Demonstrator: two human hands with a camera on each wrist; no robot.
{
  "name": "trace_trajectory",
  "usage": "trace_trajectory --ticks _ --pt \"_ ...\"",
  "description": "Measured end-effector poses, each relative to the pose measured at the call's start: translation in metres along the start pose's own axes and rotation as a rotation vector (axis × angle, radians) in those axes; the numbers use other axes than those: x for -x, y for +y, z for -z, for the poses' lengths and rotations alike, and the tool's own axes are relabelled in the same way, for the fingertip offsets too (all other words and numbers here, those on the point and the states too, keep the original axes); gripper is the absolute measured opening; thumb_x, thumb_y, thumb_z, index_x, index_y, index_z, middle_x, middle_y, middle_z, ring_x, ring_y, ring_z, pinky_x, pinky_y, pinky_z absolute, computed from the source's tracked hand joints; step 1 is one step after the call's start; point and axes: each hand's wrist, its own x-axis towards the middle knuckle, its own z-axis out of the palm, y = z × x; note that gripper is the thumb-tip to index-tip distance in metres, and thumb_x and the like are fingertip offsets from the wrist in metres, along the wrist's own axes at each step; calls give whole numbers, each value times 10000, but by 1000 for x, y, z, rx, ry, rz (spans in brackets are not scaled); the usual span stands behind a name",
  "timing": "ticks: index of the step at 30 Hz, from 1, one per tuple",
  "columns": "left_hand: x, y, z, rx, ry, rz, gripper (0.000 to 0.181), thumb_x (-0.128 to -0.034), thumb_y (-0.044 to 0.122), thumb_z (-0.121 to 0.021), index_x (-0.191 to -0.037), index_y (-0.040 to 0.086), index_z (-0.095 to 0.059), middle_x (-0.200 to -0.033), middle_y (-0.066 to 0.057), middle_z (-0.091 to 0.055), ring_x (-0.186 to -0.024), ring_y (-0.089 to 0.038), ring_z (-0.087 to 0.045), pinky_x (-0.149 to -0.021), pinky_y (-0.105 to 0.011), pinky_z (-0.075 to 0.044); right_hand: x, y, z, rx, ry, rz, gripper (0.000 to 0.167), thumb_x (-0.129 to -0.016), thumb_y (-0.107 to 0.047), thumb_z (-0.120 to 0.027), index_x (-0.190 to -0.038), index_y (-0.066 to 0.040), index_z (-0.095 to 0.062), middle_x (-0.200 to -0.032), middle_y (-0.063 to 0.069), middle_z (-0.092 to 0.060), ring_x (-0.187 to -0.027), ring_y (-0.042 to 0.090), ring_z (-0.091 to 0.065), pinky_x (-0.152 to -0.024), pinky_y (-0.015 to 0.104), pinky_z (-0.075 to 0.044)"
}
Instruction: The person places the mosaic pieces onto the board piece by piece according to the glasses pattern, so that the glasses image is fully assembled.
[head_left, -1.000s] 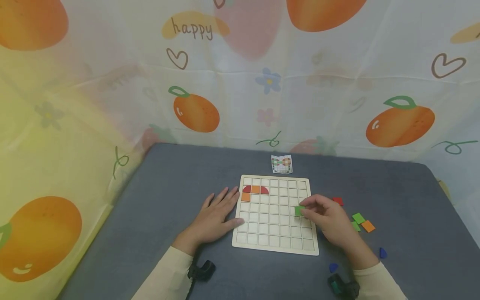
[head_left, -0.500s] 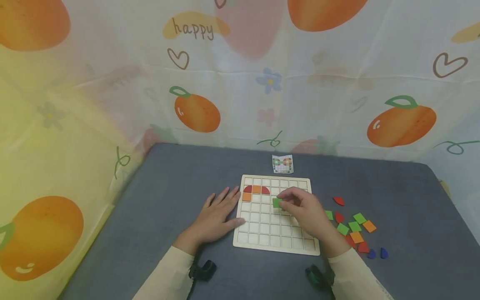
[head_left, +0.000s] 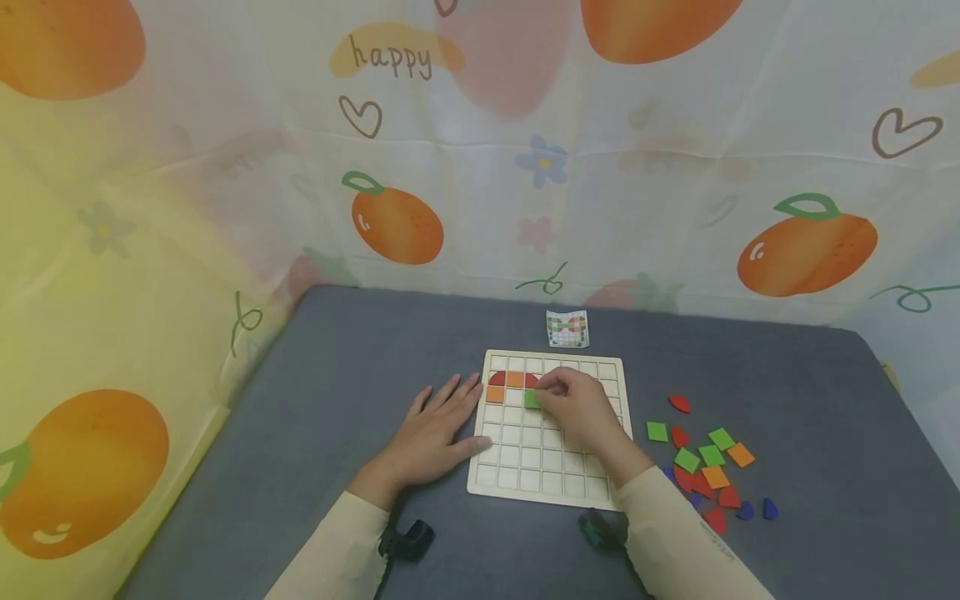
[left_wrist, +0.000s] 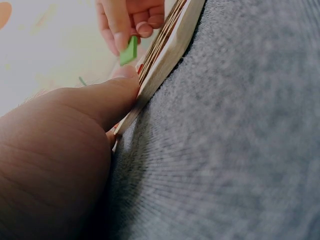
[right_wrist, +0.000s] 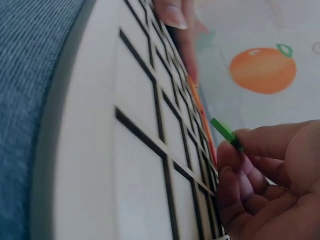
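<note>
On the desk [head_left: 360, 350], squarely before the person, lies the gridded board [head_left: 530, 457], with a small printed card [head_left: 567, 329] just beyond its far edge, presumably kept there so the printed pattern can be glanced at over the work. Towards the board's far left corner, pieces sit in its cells: an orange square [head_left: 515, 379] between two red curved pieces, and a second orange square [head_left: 495, 394] in the row nearer the person, under the left red piece [head_left: 498, 379].

To the right of the board, loose green squares [head_left: 657, 432], orange squares [head_left: 741, 454], red pieces [head_left: 679, 404] and blue pieces [head_left: 770, 508] lie scattered, some touching, probably left on that side to be within the right hand's reach.

The left hand [head_left: 435, 433] lies flat at the board's left edge, fingers spread, thumb tip over the rim; it looks meant to keep the board from sliding. The right hand [head_left: 581, 408] pinches a green tile [head_left: 532, 399] between thumb and fingertips, its other fingers curled in. By the wrist views, that tile is raised off the board, gripped by one end, likely so the rest stays free to meet a cell.
</note>
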Motion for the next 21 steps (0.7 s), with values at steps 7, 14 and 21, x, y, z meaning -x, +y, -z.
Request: trace_trajectory --ticks 7,14,21 --pt "0 2 2 0 -12 5 895 -1061 656 -567 -1748 166 -271 -1799 39 -193 -1656 -222 -97 -1281 -592 -11 -5 -1 -6 31 32 -30 59 -1015 -147 -775 -1037 -93 -788 -880 -7 -712 -817 192 -643 -771 393 -528" --pt "0 2 2 -3 -14 10 891 -1062 651 -569 -1749 170 -269 -1799 42 -192 -1656 -218 -96 -1283 -586 -13 -8 -2 -8 45 25 -49 90 -1032 -157 -757 -1065 -75 -778 -845 -1 -708 -778 180 -651 -753 380 -530" --pt "0 3 1 -5 -12 15 890 -1061 649 -573 -1747 166 -277 -1797 34 -201 -1656 -221 -99 -1283 -589 -13 -9 -2 -7 47 27 -69 170 -1100 -175 -660 -1150 -53 -766 -794 12 -683 -715 172 -668 -719 383 -513"
